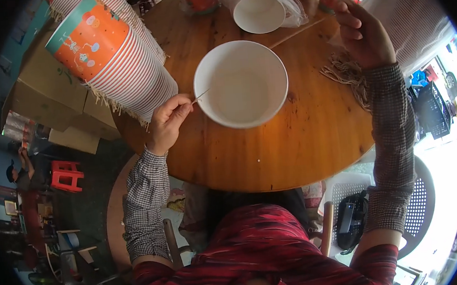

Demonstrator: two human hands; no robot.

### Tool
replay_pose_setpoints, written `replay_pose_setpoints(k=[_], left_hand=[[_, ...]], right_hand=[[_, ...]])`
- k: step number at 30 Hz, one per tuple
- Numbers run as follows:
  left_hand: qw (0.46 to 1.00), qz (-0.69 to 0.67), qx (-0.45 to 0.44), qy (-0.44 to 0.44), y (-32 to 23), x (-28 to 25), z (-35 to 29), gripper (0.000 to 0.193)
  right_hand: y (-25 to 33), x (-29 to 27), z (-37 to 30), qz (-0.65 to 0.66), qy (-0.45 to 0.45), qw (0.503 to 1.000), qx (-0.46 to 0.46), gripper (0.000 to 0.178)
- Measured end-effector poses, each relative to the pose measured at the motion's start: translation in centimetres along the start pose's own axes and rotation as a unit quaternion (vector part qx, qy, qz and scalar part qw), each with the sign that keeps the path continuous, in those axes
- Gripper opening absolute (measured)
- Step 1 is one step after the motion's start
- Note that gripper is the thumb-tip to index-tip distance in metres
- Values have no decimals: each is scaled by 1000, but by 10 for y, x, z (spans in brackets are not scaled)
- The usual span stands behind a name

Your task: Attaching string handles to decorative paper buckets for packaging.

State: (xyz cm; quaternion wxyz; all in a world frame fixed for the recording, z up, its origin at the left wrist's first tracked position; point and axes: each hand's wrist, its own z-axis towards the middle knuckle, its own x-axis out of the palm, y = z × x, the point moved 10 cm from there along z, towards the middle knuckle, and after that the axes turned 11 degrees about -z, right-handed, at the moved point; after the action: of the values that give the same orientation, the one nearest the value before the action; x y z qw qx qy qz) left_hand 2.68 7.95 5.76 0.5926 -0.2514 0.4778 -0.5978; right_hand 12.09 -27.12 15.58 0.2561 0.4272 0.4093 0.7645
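On the round wooden table (pixel 224 161), around its middle: one open white paper bucket (pixel 241 88), upright, mouth toward the camera, nothing visible inside. Left hand (pixel 170 121) just beside its left rim, thumb and forefinger pinched on a thin pale strand (pixel 198 98), with a dark tip over the rim and into the opening (maybe a needle, maybe a stiff end; too small to tell). Right hand (pixel 366 35) raised over the far right side, well apart from the bucket, fingers partly curled; cannot tell anything about their grasp. Long light cord (pixel 300 31) from near the bucket's far right rim up toward that hand; contact at either end unclear.

Progress, judging by looks only: tall stack of orange nested buckets (pixel 121 54) at left, with short cord ends (pixel 100 96) along its side, so probably done; similar stack behind. Middle bucket seemingly partway: strand at one side, cord near the other, no finished knot or loop visible. Apparently left over: loose bundle of cords (pixel 343 79) beside the checked right sleeve (pixel 392 131), plus a second white bucket (pixel 258 13) at the far side, next to clear plastic wrap (pixel 293 11), no cord visible on it. Total remaining: cannot tell, with stacks cut off by the view's edge.
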Motion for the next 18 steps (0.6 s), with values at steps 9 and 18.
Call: replay_pose_setpoints(k=[9, 18], left_hand=[[991, -114, -74, -9, 13, -13, 13, 16], [993, -45, -94, -53, 0, -3, 14, 19]], right_hand=[[-33, -53, -32, -83, -209, 974, 7, 11], [-98, -13, -65, -151, -175, 973, 10, 8]])
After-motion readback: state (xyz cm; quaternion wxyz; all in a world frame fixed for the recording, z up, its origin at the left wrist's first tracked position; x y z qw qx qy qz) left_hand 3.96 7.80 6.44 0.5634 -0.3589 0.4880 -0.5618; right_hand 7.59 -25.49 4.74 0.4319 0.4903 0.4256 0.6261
